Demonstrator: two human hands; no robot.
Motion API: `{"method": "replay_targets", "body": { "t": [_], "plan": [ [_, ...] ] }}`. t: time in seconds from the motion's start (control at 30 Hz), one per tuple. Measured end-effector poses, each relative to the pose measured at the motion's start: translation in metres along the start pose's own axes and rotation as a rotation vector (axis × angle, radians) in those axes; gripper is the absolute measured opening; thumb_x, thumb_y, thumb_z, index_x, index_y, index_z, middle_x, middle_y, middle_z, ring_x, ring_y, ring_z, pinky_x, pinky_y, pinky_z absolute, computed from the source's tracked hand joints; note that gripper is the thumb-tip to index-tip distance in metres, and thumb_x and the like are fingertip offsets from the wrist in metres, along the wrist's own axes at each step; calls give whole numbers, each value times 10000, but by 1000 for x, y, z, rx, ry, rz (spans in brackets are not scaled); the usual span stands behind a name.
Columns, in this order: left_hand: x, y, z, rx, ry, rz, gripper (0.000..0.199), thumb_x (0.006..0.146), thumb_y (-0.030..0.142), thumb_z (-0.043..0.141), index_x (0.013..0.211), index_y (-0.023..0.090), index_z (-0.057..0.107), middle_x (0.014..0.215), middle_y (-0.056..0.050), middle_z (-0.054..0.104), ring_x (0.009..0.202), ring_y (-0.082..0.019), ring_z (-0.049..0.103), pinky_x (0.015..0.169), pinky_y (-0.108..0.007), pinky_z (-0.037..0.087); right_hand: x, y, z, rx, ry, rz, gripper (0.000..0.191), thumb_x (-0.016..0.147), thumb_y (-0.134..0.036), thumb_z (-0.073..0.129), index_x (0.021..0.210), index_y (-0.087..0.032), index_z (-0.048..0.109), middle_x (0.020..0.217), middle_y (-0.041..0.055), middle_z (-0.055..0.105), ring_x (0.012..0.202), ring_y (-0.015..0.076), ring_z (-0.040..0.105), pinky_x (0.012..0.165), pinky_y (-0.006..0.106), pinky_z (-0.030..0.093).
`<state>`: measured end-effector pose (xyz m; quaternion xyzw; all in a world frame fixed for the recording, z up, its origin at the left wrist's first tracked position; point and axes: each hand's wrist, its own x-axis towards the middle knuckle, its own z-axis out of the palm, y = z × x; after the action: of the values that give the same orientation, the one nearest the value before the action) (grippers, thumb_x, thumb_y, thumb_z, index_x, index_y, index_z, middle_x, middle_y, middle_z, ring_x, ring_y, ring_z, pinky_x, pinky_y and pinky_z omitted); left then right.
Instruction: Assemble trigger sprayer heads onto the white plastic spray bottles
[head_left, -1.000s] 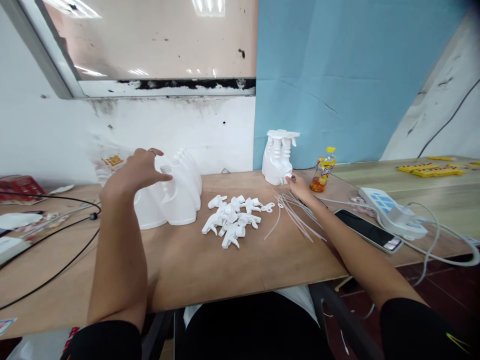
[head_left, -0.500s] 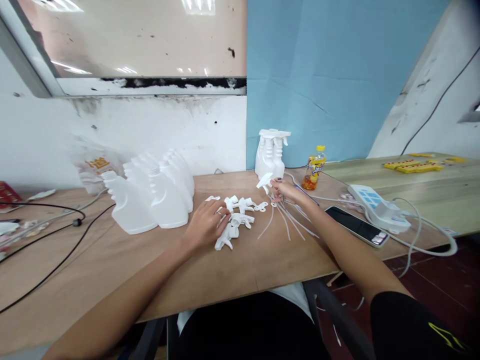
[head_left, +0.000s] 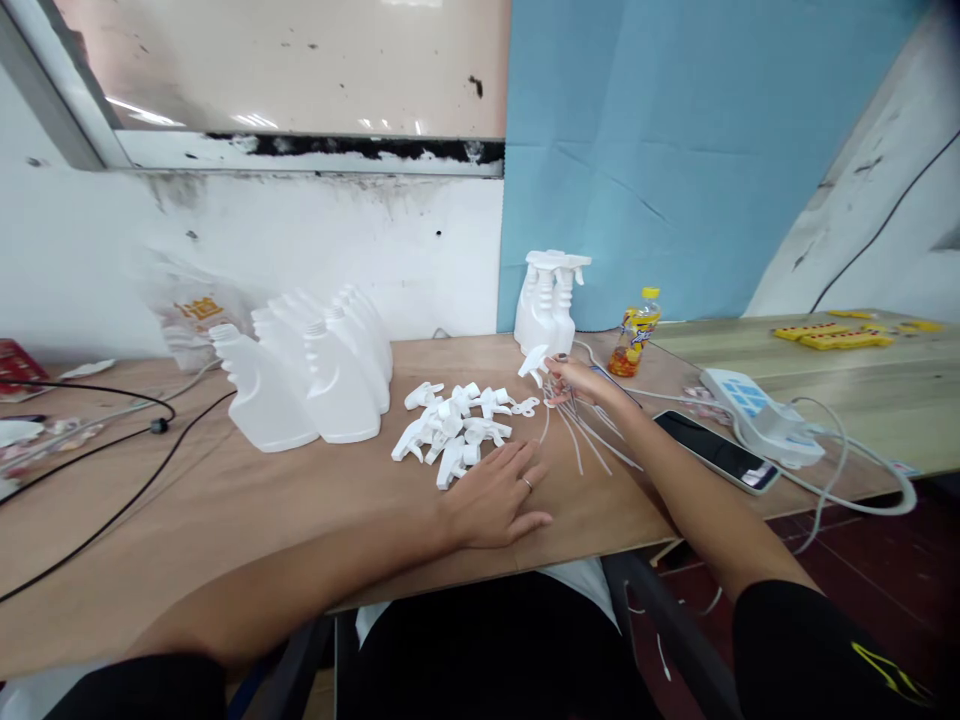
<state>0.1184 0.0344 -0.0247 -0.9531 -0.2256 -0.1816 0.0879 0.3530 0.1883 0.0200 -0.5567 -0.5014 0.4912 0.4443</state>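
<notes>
My right hand is held a little above the table and grips a white spray trigger head over a loose bunch of thin white dip tubes. My left hand lies flat and open on the wooden table, just in front of a pile of several white trigger heads. A row of several capless white bottles stands to the left of that pile. A few bottles fitted with triggers stand at the back, against the blue wall panel.
A small yellow-capped drink bottle stands to the right of the fitted bottles. A black phone and a white power strip with cables lie on the right. Black cables cross the left side. A plastic bag sits behind the capless bottles.
My left hand left the row of bottles, passed over the trigger pile and now rests flat near the table's front edge. My right hand picked up a trigger head.
</notes>
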Motion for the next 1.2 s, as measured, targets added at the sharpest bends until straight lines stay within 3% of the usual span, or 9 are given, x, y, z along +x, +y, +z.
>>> {"method": "replay_targets", "body": {
  "t": [0.17, 0.57, 0.8, 0.97, 1.1, 1.2],
  "plan": [
    [13, 3, 13, 63, -68, -49, 675, 977, 625, 328, 1321, 86, 544, 1332, -218, 572, 1244, -332, 537, 1073, -446, 398, 1, 3, 2, 8, -26, -21, 191, 936, -289, 609, 831, -200, 475, 581, -70, 425, 424, 83, 447, 486, 310, 598],
    [12, 3, 14, 93, -70, -25, 648, 989, 594, 324, 1289, 72, 563, 1347, -219, 553, 1245, -329, 520, 1074, -441, 390, -11, -1, 19, 41, -102, -60, 154, 951, -247, 573, 834, -194, 488, 670, -42, 498, 429, 91, 510, 497, 298, 589],
    [15, 5, 12, 135, -27, 19, 603, 994, 576, 347, 1198, 72, 605, 1228, -193, 610, 1190, -307, 535, 1057, -437, 367, -6, 3, 19, 83, -146, -70, 176, 917, -291, 636, 839, -195, 512, 665, -39, 529, 417, 101, 536, 486, 297, 586],
    [32, 8, 18, 173, -12, 19, 637, 981, 620, 332, 1086, 75, 644, 1083, -174, 644, 1087, -314, 554, 1007, -457, 374, -6, 1, 17, 151, -146, -102, 254, 882, -348, 692, 805, -197, 503, 653, -26, 557, 441, 107, 556, 513, 286, 584],
    [51, 9, 30, 139, -7, 4, 662, 984, 625, 313, 1159, 69, 626, 1191, -178, 629, 1127, -310, 548, 1005, -435, 380, -7, -4, 10, 277, -176, -168, 273, 891, -400, 672, 802, -193, 516, 653, -19, 561, 443, 108, 532, 529, 318, 595],
    [53, 9, 26, 139, 24, -6, 652, 981, 613, 350, 1260, 67, 571, 1332, -197, 569, 1227, -320, 509, 1059, -443, 350, -5, -7, 4, 341, -204, -191, 304, 894, -457, 643, 809, -183, 542, 637, -16, 549, 422, 109, 483, 488, 342, 588]
  ]
}}
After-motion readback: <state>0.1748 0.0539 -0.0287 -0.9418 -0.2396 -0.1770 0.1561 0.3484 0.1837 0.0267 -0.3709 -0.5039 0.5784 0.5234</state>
